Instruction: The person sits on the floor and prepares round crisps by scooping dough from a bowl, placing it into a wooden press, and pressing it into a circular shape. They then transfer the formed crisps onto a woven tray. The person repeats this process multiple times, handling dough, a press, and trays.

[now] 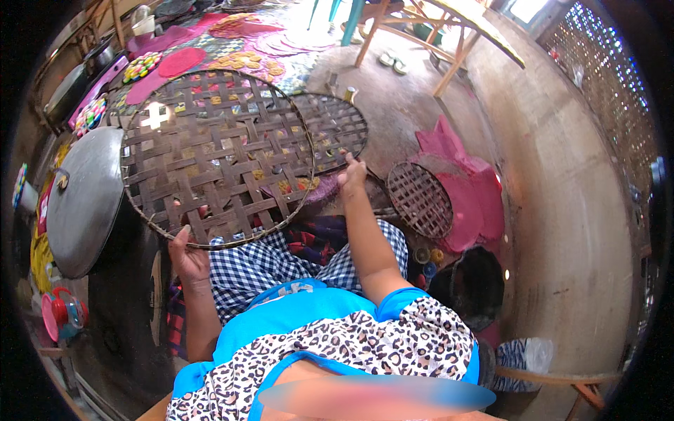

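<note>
My left hand (190,259) grips the near rim of a large round woven bamboo tray (221,158), raised and tilted in front of me. The thumb is on the near side, and fingertips show through gaps in the weave. Partly behind it is a second round woven tray (339,129), dark-rimmed, with my right hand (353,172) closed at its lower edge. A smaller woven tray (419,200) rests at the right, beside pink sheets (468,205). My lap, in checked cloth (258,266), lies below the large tray.
A big metal lid (84,205) covers a dark pot at the left, with a red-and-clear container (64,314) nearer me. A dark basin (468,289) sits at the right. Wooden table legs (371,37) and sandals (393,62) stand ahead; pink and yellow round pieces (247,63) cover a patterned mat.
</note>
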`<action>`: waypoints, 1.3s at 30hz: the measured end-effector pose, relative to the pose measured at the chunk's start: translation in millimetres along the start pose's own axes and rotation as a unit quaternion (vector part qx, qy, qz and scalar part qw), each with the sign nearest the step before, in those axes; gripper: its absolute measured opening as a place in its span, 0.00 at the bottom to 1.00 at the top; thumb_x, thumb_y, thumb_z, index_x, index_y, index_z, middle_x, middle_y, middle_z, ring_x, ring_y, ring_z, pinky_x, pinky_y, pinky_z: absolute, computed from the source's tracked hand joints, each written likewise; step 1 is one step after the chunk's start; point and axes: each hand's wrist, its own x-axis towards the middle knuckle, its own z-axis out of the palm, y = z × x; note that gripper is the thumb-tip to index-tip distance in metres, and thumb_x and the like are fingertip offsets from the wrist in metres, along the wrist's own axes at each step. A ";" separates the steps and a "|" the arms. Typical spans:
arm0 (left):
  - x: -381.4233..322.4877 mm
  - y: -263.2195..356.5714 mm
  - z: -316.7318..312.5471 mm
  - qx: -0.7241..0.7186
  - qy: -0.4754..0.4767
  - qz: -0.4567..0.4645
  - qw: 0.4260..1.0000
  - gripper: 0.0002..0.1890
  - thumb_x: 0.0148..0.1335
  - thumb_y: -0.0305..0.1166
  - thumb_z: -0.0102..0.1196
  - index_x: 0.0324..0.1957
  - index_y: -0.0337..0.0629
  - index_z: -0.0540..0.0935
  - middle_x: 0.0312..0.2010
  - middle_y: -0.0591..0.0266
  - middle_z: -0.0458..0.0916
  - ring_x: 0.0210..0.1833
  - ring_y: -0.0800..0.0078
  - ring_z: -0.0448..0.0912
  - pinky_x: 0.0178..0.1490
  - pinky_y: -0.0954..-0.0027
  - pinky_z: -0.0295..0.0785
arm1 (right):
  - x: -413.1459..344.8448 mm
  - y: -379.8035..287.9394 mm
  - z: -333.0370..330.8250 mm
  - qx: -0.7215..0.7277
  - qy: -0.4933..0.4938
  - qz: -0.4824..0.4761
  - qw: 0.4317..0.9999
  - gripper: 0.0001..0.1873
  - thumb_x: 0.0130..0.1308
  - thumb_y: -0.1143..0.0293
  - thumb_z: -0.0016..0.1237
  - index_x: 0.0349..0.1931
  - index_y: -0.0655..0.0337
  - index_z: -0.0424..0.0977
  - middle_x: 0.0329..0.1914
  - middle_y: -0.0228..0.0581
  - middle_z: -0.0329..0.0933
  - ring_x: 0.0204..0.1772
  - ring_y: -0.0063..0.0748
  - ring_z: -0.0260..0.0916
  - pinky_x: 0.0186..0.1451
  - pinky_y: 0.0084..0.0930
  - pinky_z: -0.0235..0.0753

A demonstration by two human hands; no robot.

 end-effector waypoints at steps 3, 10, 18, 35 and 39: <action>-2.4 7.6 0.8 -0.053 -0.013 -0.006 0.998 0.29 0.55 0.26 0.43 0.61 0.37 0.54 0.53 0.48 0.67 0.56 0.54 0.67 0.58 0.50 0.62 | 8.0 -53.7 -38.5 0.044 0.062 -0.046 0.996 0.09 0.59 0.77 0.42 0.41 0.63 0.64 0.34 0.42 0.73 0.35 0.41 0.71 0.32 0.39 0.73; 5.5 12.7 -2.0 -0.054 -0.030 0.003 0.998 0.30 0.56 0.28 0.45 0.62 0.39 0.52 0.54 0.47 0.65 0.59 0.55 0.64 0.60 0.48 0.60 | -15.8 -170.6 -195.4 0.082 0.253 -0.194 0.944 0.10 0.63 0.71 0.39 0.44 0.64 0.63 0.40 0.43 0.70 0.39 0.44 0.70 0.38 0.47 0.71; 25.5 0.0 -2.6 -0.017 -0.014 0.008 1.000 0.30 0.56 0.29 0.46 0.60 0.38 0.54 0.51 0.40 0.67 0.57 0.55 0.66 0.59 0.54 0.63 | -37.5 -167.6 -266.6 -0.090 0.483 -0.130 0.861 0.24 0.54 0.71 0.52 0.48 0.64 0.56 0.45 0.48 0.67 0.43 0.45 0.68 0.40 0.41 0.74; 39.5 -20.4 -2.7 0.008 0.022 0.008 1.000 0.27 0.56 0.28 0.43 0.60 0.40 0.57 0.49 0.42 0.70 0.54 0.57 0.69 0.54 0.54 0.68 | -76.8 71.1 8.6 -0.785 -0.265 -0.258 0.498 0.32 0.40 0.52 0.58 0.44 0.62 0.67 0.41 0.43 0.71 0.48 0.44 0.67 0.48 0.35 0.67; 52.3 -21.8 -11.5 0.055 0.050 0.025 0.997 0.26 0.56 0.27 0.42 0.59 0.38 0.59 0.51 0.48 0.69 0.55 0.58 0.69 0.55 0.54 0.67 | -73.4 74.4 14.4 -0.780 -0.248 -0.292 0.494 0.33 0.40 0.57 0.57 0.48 0.60 0.64 0.38 0.44 0.71 0.42 0.44 0.69 0.42 0.38 0.68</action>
